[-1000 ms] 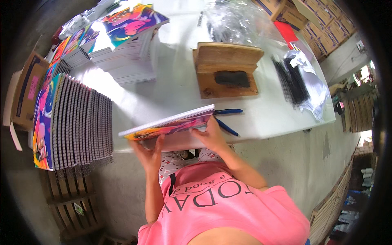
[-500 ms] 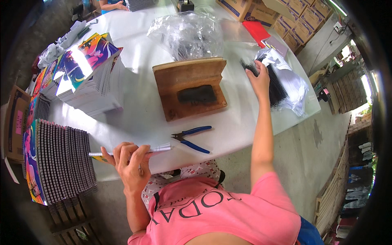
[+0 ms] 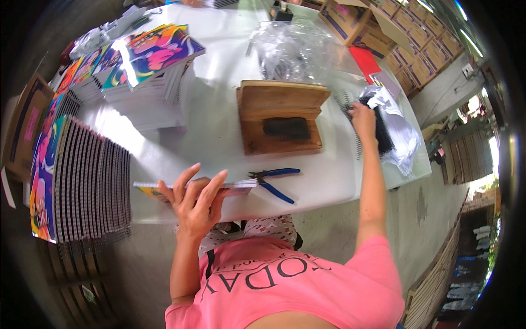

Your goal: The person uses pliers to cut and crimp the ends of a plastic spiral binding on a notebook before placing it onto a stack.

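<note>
Firmly, my left hand (image 3: 196, 204) clamps a book (image 3: 240, 187) between its fingers at the table's (image 3: 329, 183) near edge, its right end just beside the pliers (image 3: 280, 171). Over to the right, my right hand (image 3: 364, 118) is down among the black coils (image 3: 385, 134), though I cannot tell whether those fingers are closed on one. Between my arms and farther back sits the wooden stand (image 3: 282, 104).

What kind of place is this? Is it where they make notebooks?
It may well be a small notebook-binding workshop: there are rows of spiral-bound notebooks, a bunch of black coils by the right hand, and stacked cardboard boxes.
</note>
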A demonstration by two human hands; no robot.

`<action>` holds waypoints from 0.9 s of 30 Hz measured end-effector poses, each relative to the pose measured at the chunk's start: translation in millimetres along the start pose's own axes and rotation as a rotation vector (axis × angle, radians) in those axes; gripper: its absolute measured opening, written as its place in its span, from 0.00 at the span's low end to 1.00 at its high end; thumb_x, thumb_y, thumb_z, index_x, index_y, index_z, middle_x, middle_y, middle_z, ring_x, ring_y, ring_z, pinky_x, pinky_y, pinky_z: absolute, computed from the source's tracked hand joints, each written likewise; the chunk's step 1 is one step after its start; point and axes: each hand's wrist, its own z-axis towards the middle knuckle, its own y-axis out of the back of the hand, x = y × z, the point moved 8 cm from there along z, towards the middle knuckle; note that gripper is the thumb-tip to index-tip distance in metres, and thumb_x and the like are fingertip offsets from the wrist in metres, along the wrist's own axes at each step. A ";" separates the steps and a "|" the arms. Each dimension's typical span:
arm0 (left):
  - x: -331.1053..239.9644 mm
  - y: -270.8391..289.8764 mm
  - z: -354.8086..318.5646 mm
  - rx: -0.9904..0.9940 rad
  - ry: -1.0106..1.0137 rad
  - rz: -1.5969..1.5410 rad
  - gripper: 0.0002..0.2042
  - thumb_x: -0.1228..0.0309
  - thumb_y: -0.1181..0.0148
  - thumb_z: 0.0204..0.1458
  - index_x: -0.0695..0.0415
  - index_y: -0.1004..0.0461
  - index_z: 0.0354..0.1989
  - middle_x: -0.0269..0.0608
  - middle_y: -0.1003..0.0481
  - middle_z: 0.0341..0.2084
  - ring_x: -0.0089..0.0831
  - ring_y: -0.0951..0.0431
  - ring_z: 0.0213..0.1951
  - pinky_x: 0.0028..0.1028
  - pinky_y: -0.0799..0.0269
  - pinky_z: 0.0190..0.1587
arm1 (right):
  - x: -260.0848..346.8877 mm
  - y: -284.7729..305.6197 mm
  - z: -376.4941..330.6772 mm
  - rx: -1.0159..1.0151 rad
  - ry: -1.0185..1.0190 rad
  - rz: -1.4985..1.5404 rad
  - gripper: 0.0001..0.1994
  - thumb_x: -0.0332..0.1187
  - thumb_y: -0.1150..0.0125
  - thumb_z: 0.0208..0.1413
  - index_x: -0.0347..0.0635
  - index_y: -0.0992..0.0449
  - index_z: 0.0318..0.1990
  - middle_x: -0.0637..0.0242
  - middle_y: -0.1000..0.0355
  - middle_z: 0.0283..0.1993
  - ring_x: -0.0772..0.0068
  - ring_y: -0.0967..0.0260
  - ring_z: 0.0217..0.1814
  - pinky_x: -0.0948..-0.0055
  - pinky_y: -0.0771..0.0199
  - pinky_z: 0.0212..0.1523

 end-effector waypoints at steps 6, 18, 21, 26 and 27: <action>-4.6 -5.0 -3.1 -0.084 -0.012 0.046 0.15 0.64 0.38 0.44 0.43 0.23 0.44 0.26 0.30 0.29 0.32 0.33 0.55 0.48 0.80 0.67 | -7.6 42.9 22.6 -0.085 0.018 -0.116 0.19 0.20 0.50 0.51 0.48 0.26 0.51 0.47 0.26 0.34 0.48 0.28 0.37 0.57 0.30 0.41; -2.1 -6.9 -5.1 -0.136 0.095 -0.040 0.20 0.57 0.30 0.37 0.47 0.23 0.42 0.28 0.29 0.29 0.35 0.35 0.57 0.47 0.78 0.66 | 248.8 69.6 -151.0 0.732 0.323 0.834 0.11 0.29 0.42 0.54 0.43 0.24 0.46 0.63 0.28 0.42 0.74 0.34 0.42 0.76 0.34 0.44; -3.6 -6.3 -2.0 -0.122 0.086 -0.049 0.21 0.57 0.30 0.37 0.46 0.23 0.42 0.28 0.29 0.30 0.35 0.35 0.56 0.47 0.77 0.66 | 252.6 62.0 -151.7 0.496 0.312 0.999 0.09 0.23 0.41 0.51 0.42 0.21 0.40 0.66 0.31 0.34 0.75 0.33 0.34 0.77 0.33 0.36; -5.5 -3.5 -1.7 -0.123 0.096 -0.010 0.23 0.56 0.30 0.37 0.45 0.23 0.45 0.28 0.28 0.32 0.34 0.35 0.56 0.46 0.75 0.67 | 253.5 71.2 -141.5 0.317 0.367 0.872 0.09 0.25 0.40 0.50 0.44 0.22 0.39 0.67 0.31 0.34 0.68 0.34 0.36 0.73 0.35 0.39; -5.7 -3.4 -1.7 -0.126 0.099 -0.007 0.23 0.56 0.30 0.37 0.45 0.23 0.45 0.28 0.28 0.32 0.34 0.35 0.56 0.46 0.74 0.67 | 253.3 72.1 -139.4 0.302 0.381 0.831 0.08 0.26 0.40 0.50 0.44 0.21 0.39 0.68 0.31 0.34 0.67 0.34 0.36 0.72 0.35 0.40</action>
